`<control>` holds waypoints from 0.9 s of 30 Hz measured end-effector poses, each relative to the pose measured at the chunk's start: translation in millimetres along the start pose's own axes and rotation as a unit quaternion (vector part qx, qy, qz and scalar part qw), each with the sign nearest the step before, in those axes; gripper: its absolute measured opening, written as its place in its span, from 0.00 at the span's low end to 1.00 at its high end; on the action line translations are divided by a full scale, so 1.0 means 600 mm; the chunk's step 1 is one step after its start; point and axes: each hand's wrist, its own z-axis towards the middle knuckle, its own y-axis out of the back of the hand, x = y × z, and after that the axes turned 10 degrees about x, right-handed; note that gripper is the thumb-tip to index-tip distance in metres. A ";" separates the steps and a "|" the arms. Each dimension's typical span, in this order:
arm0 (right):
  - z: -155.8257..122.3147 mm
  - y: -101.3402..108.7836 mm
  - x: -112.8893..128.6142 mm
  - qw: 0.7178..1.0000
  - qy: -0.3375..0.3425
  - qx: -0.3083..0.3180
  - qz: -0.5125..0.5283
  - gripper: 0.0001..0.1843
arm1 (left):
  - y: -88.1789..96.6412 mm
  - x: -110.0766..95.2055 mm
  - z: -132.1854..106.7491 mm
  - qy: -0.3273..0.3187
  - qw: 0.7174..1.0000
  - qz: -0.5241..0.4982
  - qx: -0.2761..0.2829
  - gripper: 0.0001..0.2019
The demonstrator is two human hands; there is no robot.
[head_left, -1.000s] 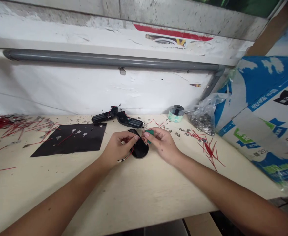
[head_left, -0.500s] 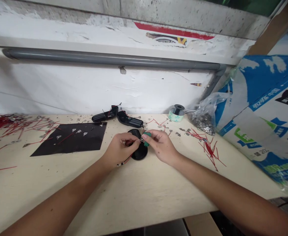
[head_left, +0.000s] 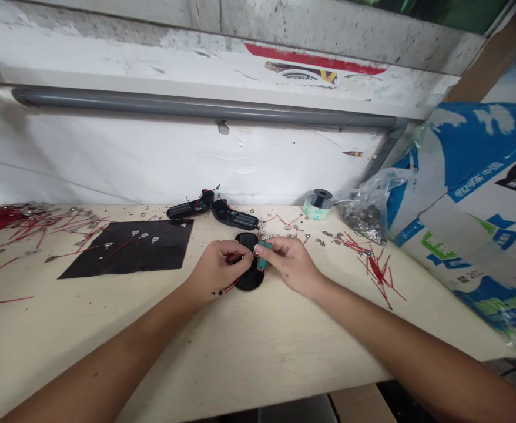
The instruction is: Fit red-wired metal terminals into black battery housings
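Observation:
Over a black plastic housing (head_left: 250,282) on the table, my two hands meet at the fingertips. My right hand (head_left: 291,261) is closed, with a small green piece (head_left: 264,255) between thumb and fingers. My left hand (head_left: 223,264) pinches at the left edge of that piece; what its fingertips hold is too small and hidden to tell. A red wire (head_left: 230,288) and small dark connector ends (head_left: 217,292) stick out below the left hand. The housing is long, with a rounded near end, and the hands partly cover it.
Two more black housings (head_left: 234,215) with wires lie behind. A black sheet (head_left: 130,258) carries small metal tabs. Red wires lie in a pile at left (head_left: 2,218) and a bunch at right (head_left: 377,270). A tape roll (head_left: 317,207), a bag of metal parts (head_left: 366,214) and a blue-white carton (head_left: 473,194) stand at right.
The green piece has tilted and lowered slightly over the housing, and more of its face shows. Both hands stay close together. The whole view has shifted slightly.

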 end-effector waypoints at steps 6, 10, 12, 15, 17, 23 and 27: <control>0.000 -0.005 0.002 0.999 -0.025 -0.004 0.037 0.22 | -0.003 0.001 -0.003 0.018 1.000 0.006 0.009 0.12; -0.001 -0.010 0.001 0.999 -0.026 -0.025 0.035 0.20 | -0.005 0.004 -0.003 0.011 0.999 0.034 0.004 0.13; -0.002 -0.011 0.000 0.999 -0.013 -0.036 0.011 0.19 | -0.007 0.005 -0.003 0.008 0.999 0.042 0.001 0.12; -0.003 -0.012 -0.004 0.999 0.009 -0.048 -0.016 0.19 | -0.010 0.002 -0.003 0.008 0.999 0.037 0.001 0.12; -0.002 -0.012 -0.005 0.998 0.014 -0.054 -0.018 0.18 | -0.011 0.000 -0.003 0.012 1.000 0.026 0.001 0.11; 0.000 -0.006 0.005 0.996 0.026 -0.086 0.010 0.19 | -0.006 0.000 0.000 0.042 0.993 -0.106 -0.043 0.14; 0.000 -0.010 0.003 0.996 0.027 -0.079 -0.009 0.20 | -0.003 0.006 0.001 0.034 0.992 -0.119 -0.015 0.15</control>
